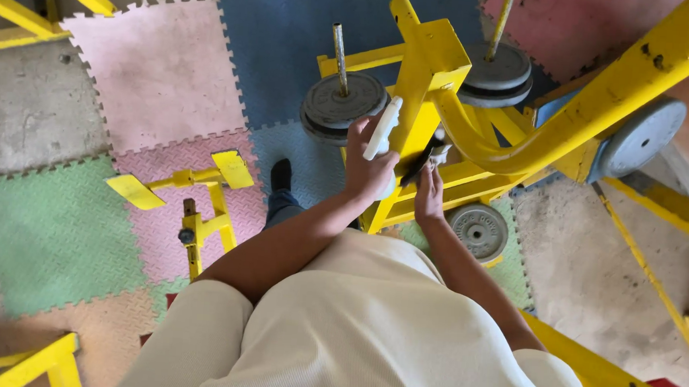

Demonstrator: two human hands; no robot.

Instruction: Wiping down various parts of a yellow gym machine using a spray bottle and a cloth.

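My left hand (368, 165) is closed around a white spray bottle (383, 129), its nozzle raised against the yellow upright post (424, 71) of a weight machine. My right hand (430, 192) presses a small dark and white cloth (435, 153) against the post where the curved yellow arm (523, 145) joins it. Both forearms reach forward from my cream-coloured top. Part of the bottle's body is hidden by my fingers.
Grey weight plates (342, 106) (495, 74) sit on pegs on either side of the post, another plate (479, 230) lies low by the frame, and a larger one (643, 136) hangs at right. A small yellow stand (200, 201) stands on coloured foam mats (161, 71). My dark shoe (281, 175) shows below.
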